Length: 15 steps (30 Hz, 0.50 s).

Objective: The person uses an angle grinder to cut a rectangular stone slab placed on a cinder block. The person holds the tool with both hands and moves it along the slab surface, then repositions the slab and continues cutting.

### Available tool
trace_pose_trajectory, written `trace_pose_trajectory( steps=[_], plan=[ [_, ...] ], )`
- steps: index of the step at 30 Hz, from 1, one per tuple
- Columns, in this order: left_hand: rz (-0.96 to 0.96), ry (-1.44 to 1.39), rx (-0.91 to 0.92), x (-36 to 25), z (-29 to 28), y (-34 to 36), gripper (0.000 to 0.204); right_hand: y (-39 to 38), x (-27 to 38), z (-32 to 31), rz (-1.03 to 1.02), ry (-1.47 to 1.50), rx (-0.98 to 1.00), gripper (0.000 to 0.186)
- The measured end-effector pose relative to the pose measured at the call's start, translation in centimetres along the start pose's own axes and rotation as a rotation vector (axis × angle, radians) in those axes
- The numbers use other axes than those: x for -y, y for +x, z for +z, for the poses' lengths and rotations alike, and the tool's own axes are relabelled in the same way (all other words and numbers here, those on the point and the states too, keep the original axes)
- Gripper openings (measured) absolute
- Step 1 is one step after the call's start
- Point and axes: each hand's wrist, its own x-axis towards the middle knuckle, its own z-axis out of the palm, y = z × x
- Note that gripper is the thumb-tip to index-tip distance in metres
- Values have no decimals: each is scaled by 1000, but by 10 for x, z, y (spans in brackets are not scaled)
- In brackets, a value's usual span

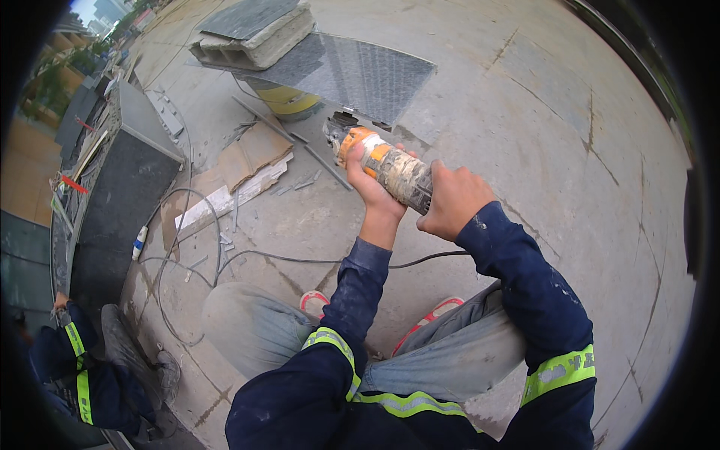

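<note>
I hold an angle grinder (396, 174), an orange-headed power tool with worn, dusty tape round its body, out in front of me. My left hand (375, 191) wraps the body just behind the orange head, thumb up along its side. My right hand (459, 196) is closed round the dark rear end. The grinder's head is close to the near edge of a dark grey stone slab (367, 71); whether it touches cannot be told. That slab rests on a yellow bucket (292, 105), under a concrete block (262, 49) with another dark slab piece (247, 16) on top.
A black cable (300, 260) loops over the concrete floor (585, 225). Cardboard (255, 154), a white board (202, 208) and thin stone strips (328, 166) lie left of the bucket. Farther left are a dark slab-faced block (127, 202) and a co-worker's sleeve (73, 337).
</note>
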Motion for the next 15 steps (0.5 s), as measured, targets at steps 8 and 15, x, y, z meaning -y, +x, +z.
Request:
trace_pose_trajectory(
  steps=[8,15],
  plan=[
    [-19,-9,2,-1,-4,4,52,2,2,1,-7,-10,-12,47],
    [11,15,8,1,0,0,52,-4,5,-9,12,-19,19,44]
  ],
)
